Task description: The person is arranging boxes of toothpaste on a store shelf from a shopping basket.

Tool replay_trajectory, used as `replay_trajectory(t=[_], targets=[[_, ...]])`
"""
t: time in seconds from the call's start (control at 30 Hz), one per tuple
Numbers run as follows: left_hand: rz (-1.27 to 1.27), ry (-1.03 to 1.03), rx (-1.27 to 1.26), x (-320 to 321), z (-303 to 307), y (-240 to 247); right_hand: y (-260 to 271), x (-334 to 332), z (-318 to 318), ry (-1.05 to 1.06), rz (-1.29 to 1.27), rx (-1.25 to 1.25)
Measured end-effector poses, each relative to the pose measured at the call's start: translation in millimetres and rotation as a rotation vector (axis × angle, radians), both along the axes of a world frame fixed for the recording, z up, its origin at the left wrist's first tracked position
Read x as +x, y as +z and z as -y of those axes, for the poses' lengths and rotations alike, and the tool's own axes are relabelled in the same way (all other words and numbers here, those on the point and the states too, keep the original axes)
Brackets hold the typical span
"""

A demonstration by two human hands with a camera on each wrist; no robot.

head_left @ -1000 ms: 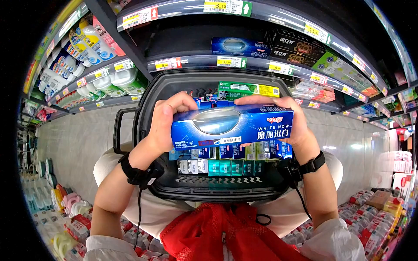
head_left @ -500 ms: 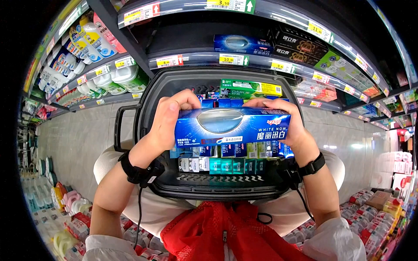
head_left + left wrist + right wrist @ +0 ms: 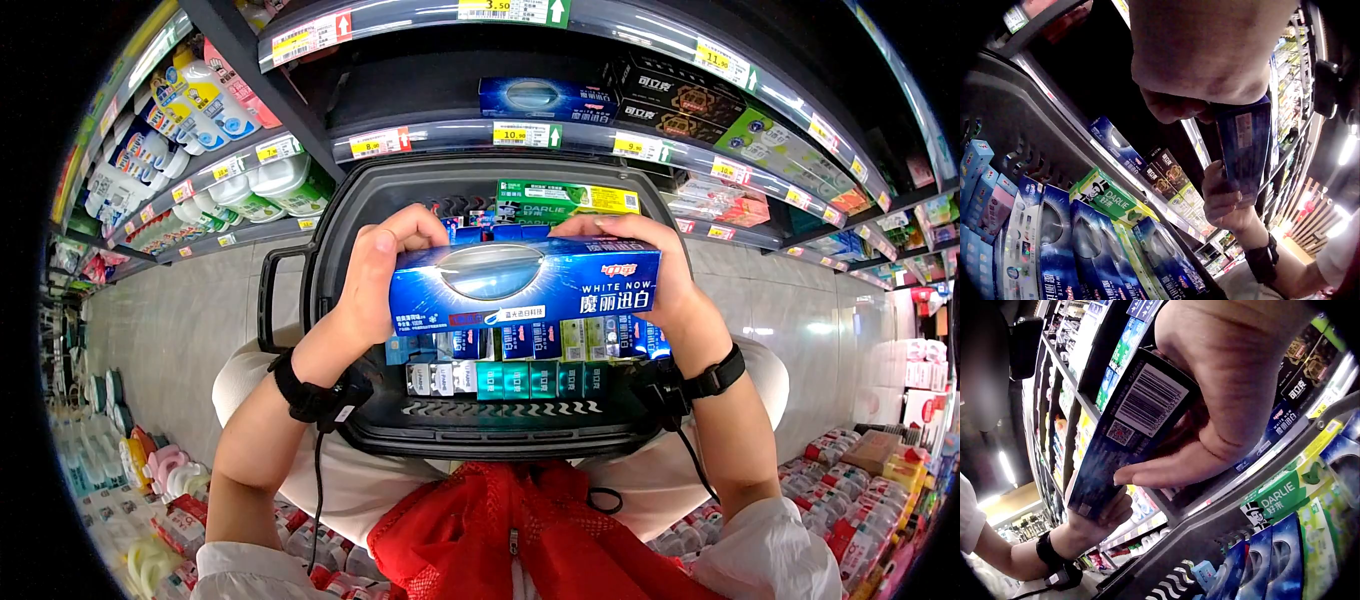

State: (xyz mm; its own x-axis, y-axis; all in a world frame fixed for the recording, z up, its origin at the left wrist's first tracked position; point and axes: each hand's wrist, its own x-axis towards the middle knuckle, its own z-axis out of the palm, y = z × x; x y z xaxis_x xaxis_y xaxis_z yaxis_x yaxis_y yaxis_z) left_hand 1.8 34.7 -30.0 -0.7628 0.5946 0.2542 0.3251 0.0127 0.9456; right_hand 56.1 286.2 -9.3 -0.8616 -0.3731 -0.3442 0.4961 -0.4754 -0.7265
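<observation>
A blue toothpaste box (image 3: pixel 520 310) printed WHITE NOW, with a silvery oval on it, is held level above a black basket (image 3: pixel 500 440). My left hand (image 3: pixel 378 265) grips one end and my right hand (image 3: pixel 675 265) the other, fingers over the far top edge. In the right wrist view, a barcode shows on the toothpaste box (image 3: pixel 1129 419), beside the right hand (image 3: pixel 1225 406). More blue toothpaste boxes (image 3: pixel 1088 240) and a green DARLIE box (image 3: pixel 545 205) stand in the basket beneath. Teal and white small boxes (image 3: pixel 515 380) line its near side.
Ahead runs a store shelf with price tags (image 3: pixel 527 133), holding another blue toothpaste box (image 3: pixel 540 98) and black boxes (image 3: pixel 670 95). Bottles (image 3: pixel 205 95) fill shelves at left. The basket's handle (image 3: pixel 280 300) sticks out left. Packed bottles (image 3: pixel 850 510) lie behind at right.
Both hands keep hold of the toothpaste box over the basket. The box and head view shift only slightly.
</observation>
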Motion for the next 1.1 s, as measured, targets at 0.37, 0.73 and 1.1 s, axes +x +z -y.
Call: replay_trajectory(t=[0.37, 0.73, 1.1], targets=[[0.010, -0.007, -0.007, 0.7, 1.3, 0.6, 0.2, -0.5, 0.6, 0.001, -0.005, 0.018], [-0.008, -0.011, 0.003, -0.7, 0.3, -2.5, -1.4, -0.2, 0.0, -0.026, 0.022, 0.019], [0.002, 0.001, 0.001, 0.4, -0.8, -2.8, -2.0, -0.7, -0.5, -0.031, 0.041, 0.035]])
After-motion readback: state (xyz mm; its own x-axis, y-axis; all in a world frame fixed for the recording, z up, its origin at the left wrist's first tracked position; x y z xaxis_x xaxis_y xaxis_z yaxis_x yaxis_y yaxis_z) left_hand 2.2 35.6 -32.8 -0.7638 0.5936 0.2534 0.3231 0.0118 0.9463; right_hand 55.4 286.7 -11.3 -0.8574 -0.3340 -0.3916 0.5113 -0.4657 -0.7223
